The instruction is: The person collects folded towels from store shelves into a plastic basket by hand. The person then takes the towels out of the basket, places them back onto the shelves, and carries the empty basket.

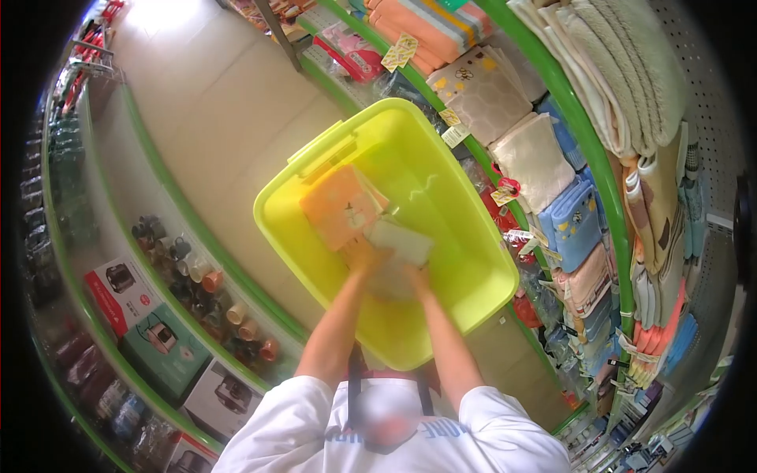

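Note:
Both arms reach into a large yellow-green plastic basket (465, 276). Inside it, an orange folded cloth (337, 206) with a small printed figure lies toward the upper left. A pale grey-white folded item (400, 242) is between the hands, over a greyish piece that shows below it. My left hand (367, 256) is at the left end of the pale item, close to the orange cloth's lower edge, its fingers closed on the pale item. My right hand (416, 276) touches the pale item's lower right side; its fingers are mostly hidden.
Green-edged shelves (564, 94) with folded towels (576, 213) run close along the right. Shelves at the left hold cups (236, 313) and boxed appliances (162, 339). A tiled floor (213, 118) lies between them.

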A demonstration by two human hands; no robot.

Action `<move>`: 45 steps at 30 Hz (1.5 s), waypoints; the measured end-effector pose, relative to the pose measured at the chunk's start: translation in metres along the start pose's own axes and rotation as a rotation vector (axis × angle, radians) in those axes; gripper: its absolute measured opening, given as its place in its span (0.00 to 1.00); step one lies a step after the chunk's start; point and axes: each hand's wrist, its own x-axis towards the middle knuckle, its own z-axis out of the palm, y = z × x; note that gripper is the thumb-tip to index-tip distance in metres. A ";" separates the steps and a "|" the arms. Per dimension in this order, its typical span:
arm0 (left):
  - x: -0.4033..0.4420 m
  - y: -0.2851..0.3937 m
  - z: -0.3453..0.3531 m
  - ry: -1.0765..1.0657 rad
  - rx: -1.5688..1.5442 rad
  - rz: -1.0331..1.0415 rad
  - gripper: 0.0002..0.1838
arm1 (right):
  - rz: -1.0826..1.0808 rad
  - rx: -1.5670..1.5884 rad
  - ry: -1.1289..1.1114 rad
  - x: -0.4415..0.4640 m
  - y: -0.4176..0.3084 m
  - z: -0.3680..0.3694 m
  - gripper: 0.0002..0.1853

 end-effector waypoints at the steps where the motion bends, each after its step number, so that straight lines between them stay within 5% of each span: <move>1: 0.004 -0.003 0.001 -0.020 0.014 -0.002 0.61 | 0.048 0.111 -0.003 0.001 0.002 -0.004 0.33; 8: -0.013 -0.008 -0.007 0.052 -0.127 0.125 0.52 | 0.097 0.302 -0.103 -0.036 -0.024 -0.020 0.31; 13: -0.050 0.015 -0.056 -0.192 -0.383 0.226 0.45 | -0.201 0.112 -0.105 -0.072 -0.060 -0.031 0.33; 22: -0.024 -0.007 -0.058 -0.154 0.069 0.627 0.45 | -0.399 -0.092 -0.242 -0.054 -0.058 -0.024 0.35; 27: -0.023 0.005 -0.074 -0.281 0.035 0.541 0.43 | -0.391 -0.145 -0.166 -0.055 -0.060 -0.019 0.33; 29: -0.029 0.019 -0.096 -0.540 0.088 0.450 0.41 | -0.392 -0.242 -0.127 -0.067 -0.069 -0.025 0.31; 33: -0.074 0.039 -0.160 -0.793 0.196 0.506 0.38 | -0.461 -0.292 -0.273 -0.128 -0.120 -0.051 0.31; 36: -0.090 0.046 -0.181 -1.112 -0.202 0.494 0.35 | -0.634 -0.412 -0.313 -0.208 -0.176 -0.071 0.31; 41: -0.210 0.114 -0.190 -0.990 0.008 0.913 0.21 | -0.424 -0.230 -0.348 -0.329 -0.207 -0.110 0.34; 45: -0.286 0.138 -0.176 -0.898 0.170 1.082 0.15 | -0.493 -0.300 -0.245 -0.394 -0.179 -0.156 0.35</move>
